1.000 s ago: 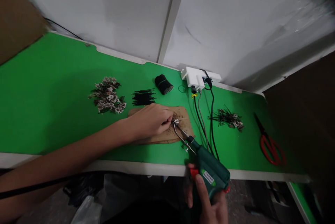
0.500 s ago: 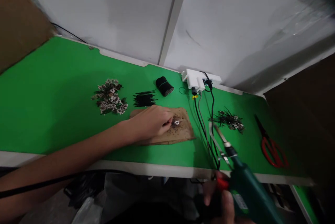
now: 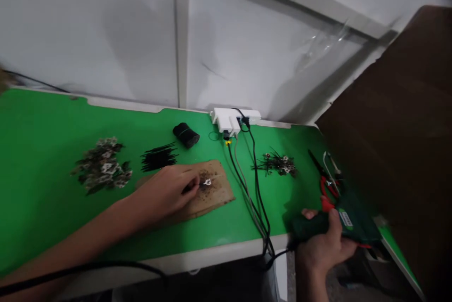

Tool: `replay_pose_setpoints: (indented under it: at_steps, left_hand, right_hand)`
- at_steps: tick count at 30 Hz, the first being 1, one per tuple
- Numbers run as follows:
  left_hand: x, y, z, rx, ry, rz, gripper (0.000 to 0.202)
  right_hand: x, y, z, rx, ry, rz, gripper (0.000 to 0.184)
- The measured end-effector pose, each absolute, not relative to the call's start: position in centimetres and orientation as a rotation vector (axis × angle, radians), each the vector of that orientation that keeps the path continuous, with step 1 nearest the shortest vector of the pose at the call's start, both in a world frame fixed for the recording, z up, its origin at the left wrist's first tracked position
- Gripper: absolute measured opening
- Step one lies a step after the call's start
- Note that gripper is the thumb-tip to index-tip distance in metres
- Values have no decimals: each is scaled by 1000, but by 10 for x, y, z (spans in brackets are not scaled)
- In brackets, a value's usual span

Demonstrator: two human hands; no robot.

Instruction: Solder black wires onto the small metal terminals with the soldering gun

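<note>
My left hand (image 3: 173, 189) rests on a scorched brown cardboard piece (image 3: 217, 189), its fingers pinched on the dark wire of a small white star-shaped piece (image 3: 207, 182). My right hand (image 3: 323, 240) is wrapped round the handle of a green soldering gun (image 3: 358, 219) with a red trigger. It is off to the right, above the table's front edge, tip pointing away. Behind my left hand lies a row of short black wires (image 3: 159, 156), beside a banded black bundle (image 3: 186, 135). A pile of whitish star-shaped pieces (image 3: 106, 165) sits to the left.
A white power strip (image 3: 235, 120) stands against the wall, its cables (image 3: 252, 198) running over the table's front edge. Right of them lies a heap of wired pieces (image 3: 277, 164). Red-handled scissors (image 3: 326, 184) are partly behind the soldering gun. A brown cardboard panel (image 3: 399, 118) bounds the right.
The soldering gun in my right hand has swung right, toward the scissors, and turned its tip farther away. My left hand keeps its pinch on the cardboard. The camera view has turned right.
</note>
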State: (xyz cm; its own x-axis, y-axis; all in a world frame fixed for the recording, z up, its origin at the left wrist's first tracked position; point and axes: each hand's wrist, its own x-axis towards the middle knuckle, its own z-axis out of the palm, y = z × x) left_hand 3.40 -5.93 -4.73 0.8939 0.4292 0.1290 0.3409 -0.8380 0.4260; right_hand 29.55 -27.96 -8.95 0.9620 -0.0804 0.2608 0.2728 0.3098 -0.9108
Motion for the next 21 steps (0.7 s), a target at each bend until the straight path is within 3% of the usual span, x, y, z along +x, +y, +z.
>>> replay_pose_setpoints:
  at_steps: [6,11,16,21]
  left_hand:
    - [32,-50,-48,2661,544,330,19]
    - [48,-51,-23,2623,445,445,20]
    - [142,-65,1,2775,184,437,21]
    - [256,-55,-13,2931,49,303,21]
  right_hand:
    - [292,-279,-85,-1215,-139,-197,36]
    - [291,-279,-81,-1191,-131,-183,30]
    - [289,-279,-77,-1164,-123,-151,33]
    - [290,-279,-77,-1139,-102,-153,32]
